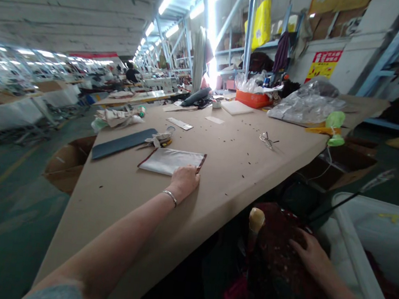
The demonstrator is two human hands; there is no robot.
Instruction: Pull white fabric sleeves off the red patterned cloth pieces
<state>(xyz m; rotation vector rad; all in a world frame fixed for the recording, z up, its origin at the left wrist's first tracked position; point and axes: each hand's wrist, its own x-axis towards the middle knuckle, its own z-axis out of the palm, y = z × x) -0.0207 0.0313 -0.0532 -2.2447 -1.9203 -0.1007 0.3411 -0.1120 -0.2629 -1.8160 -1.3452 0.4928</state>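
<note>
On the table lies a flat silvery-white fabric piece [168, 160] with dark brown edging on its short sides. My left hand [184, 182], a bracelet on its wrist, is closed at the near right corner of the piece, its fingertips mostly hidden. My right hand [311, 257] is lower down at the right, beside the table. It lies with thumb and fingers apart on a glossy, dark red-brown item [280, 267] whose kind I cannot make out. Beside that item stands a stick-like object with a pale rounded tip [257, 219].
The paper-covered table [125, 213] carries a dark grey board [123, 144], scissors [164, 142], a label strip [180, 124] and thin wire-like things [268, 141]. Farther back are an orange tray [253, 99] and plastic bags [307, 104]. A white bin [367, 210] stands at right, a carton [66, 161] at left.
</note>
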